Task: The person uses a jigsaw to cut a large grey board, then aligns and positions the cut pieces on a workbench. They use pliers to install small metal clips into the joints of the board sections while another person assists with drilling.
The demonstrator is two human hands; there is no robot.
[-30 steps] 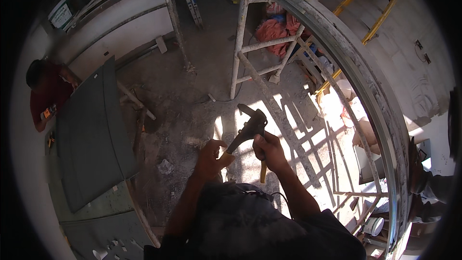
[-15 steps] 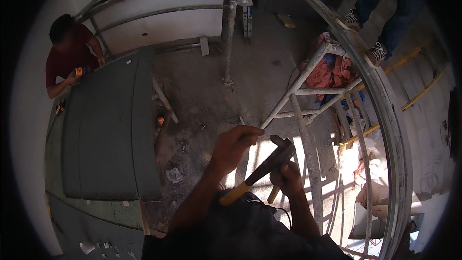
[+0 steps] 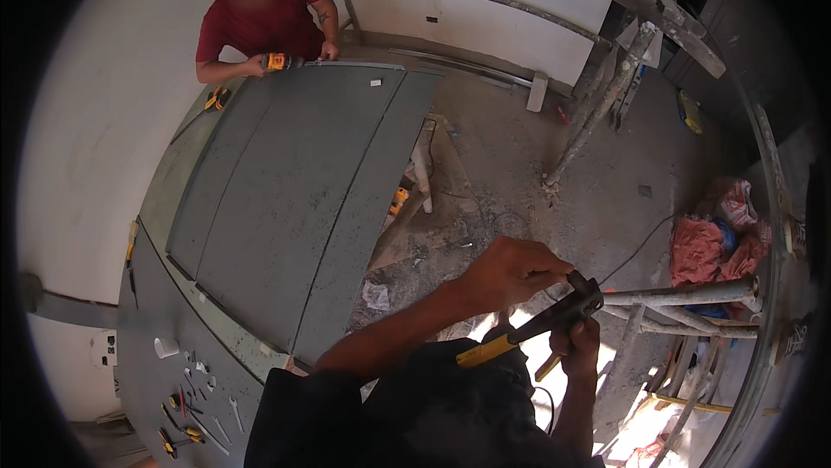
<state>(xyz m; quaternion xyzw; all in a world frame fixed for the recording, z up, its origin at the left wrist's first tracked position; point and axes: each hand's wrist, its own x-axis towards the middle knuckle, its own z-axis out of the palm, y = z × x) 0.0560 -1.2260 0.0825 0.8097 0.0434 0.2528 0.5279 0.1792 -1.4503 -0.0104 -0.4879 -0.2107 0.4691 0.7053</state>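
Observation:
My right hand (image 3: pixel 578 347) is closed around a hand riveter (image 3: pixel 547 316) with a dark body and two yellow grips, held in front of my body. Its head points up and to the right. My left hand (image 3: pixel 518 272) reaches across from the left, with thumb and forefinger pinched together at the riveter's head. Whatever is between those fingertips is too small to make out.
Left of me lies a large grey panel (image 3: pixel 286 182) on a table. Across it, a co-worker in a red shirt (image 3: pixel 264 18) holds an orange drill (image 3: pixel 277 62). Several hand tools, including a wrench (image 3: pixel 235 413), lie nearby. Scaffold pipes (image 3: pixel 684 295) stand right.
My view has swung left, so the panel and co-worker show more fully. My left fingertips have come up to the riveter's head, from which they were apart before.

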